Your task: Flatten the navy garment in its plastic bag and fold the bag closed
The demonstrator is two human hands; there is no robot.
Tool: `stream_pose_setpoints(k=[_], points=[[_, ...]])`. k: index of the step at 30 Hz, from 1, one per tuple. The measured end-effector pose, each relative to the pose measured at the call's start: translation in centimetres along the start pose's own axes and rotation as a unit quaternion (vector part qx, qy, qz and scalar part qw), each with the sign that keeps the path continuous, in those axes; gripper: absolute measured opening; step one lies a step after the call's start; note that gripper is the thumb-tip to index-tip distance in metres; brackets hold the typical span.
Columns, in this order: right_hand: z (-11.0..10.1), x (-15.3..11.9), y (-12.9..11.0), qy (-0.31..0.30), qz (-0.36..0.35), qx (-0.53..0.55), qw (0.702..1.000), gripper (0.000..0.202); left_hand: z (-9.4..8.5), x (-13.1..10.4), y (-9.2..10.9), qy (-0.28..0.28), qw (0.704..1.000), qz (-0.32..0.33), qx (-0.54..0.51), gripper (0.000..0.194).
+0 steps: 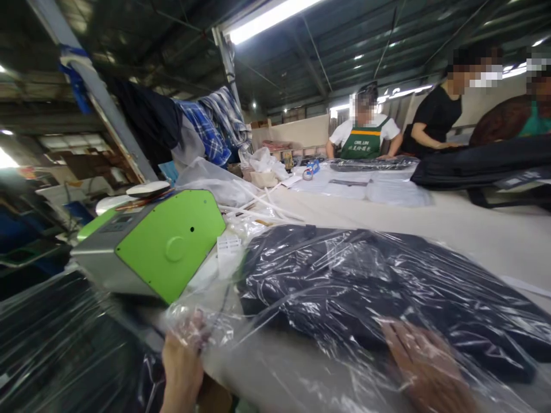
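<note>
A folded dark garment (365,287) lies on the white table (473,229) inside a clear plastic bag (267,321). My left hand (183,361) pinches the bag's open edge at the near left. My right hand (424,364) is inside or under the plastic, fingers spread flat against the near side of the garment. The film blurs its outline.
A green and grey machine (159,246) stands left of the bag. More bagged dark garments (55,344) lie at the lower left. Clothes hang on a post (206,126). Three people (365,135) work at the table's far end beside flat bags (387,189) and a dark pile (482,163).
</note>
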State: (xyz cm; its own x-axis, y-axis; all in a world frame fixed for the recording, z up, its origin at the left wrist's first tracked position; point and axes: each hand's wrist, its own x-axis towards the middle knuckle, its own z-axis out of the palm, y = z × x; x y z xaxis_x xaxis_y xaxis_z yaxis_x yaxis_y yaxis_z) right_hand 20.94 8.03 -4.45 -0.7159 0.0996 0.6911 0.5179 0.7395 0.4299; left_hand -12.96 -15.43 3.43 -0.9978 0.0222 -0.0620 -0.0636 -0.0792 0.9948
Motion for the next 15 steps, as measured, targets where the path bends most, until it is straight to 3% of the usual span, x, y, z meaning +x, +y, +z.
stream_pose_setpoints(k=[5,10,12,15], points=[[-1.1,0.7,-0.7,-0.071,0.035,0.006,0.997,0.068,1.2,-5.0,-2.7,-0.096,0.986,-0.137,-0.005,0.061],[-1.4,1.5,-1.0,-0.061,-0.018,-0.06,0.996,0.073,1.8,-6.6,-4.8,-0.21,0.957,-0.195,0.052,0.049],[-1.1,1.8,-0.9,-0.063,-0.013,-0.041,0.997,0.072,1.6,-6.5,-4.2,-0.194,0.96,-0.199,0.045,0.045],[-0.7,2.4,-0.6,-0.074,0.0,0.002,0.997,0.073,0.9,-5.9,-1.6,-0.146,0.973,-0.177,0.032,0.041]])
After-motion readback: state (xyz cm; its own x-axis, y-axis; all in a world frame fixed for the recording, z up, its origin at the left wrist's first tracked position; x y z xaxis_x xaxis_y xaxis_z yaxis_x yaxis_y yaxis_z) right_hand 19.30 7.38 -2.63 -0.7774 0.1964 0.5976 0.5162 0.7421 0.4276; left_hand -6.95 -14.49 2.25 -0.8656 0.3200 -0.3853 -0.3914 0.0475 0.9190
